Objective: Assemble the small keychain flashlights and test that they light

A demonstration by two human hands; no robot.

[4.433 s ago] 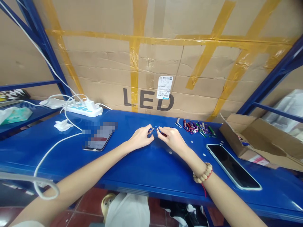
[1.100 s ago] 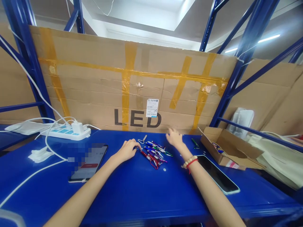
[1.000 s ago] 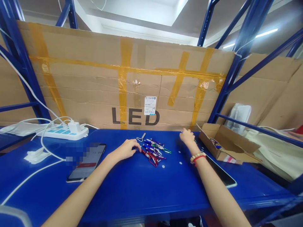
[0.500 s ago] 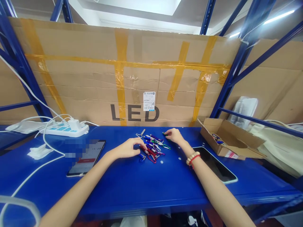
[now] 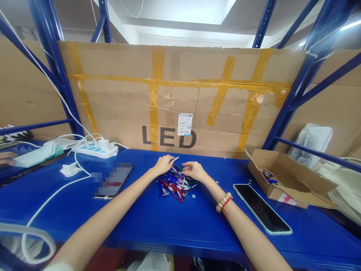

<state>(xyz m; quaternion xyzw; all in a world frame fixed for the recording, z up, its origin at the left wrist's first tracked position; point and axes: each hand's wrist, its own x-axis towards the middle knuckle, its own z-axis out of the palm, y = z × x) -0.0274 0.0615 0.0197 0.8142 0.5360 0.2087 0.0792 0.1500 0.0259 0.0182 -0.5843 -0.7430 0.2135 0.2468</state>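
A pile of small coloured metal tubes (image 5: 172,186) with carabiner clips, in blue, red, green and purple, lies mid-table. My left hand (image 5: 163,165) is at the pile's far left edge, its fingers closed on a slim silver tube (image 5: 176,159); its clip is hidden behind the fingers. Over the far right side of the pile is my right hand (image 5: 194,170), fingers curved and thumb apart from them, with nothing visible held. A red carabiner clip (image 5: 178,197) sticks out at the near side of the heap.
A phone (image 5: 262,209) lies right of the pile, another phone (image 5: 115,181) left. An open cardboard box (image 5: 293,188) with small items stands at right. A power strip (image 5: 96,149) and white cables (image 5: 53,201) are at left. Behind rises a taped cardboard sheet (image 5: 124,109).
My left hand has moved from the near side of the pile to the silver tube at its far edge. My right hand has come inward over the pile. The view has shifted left.
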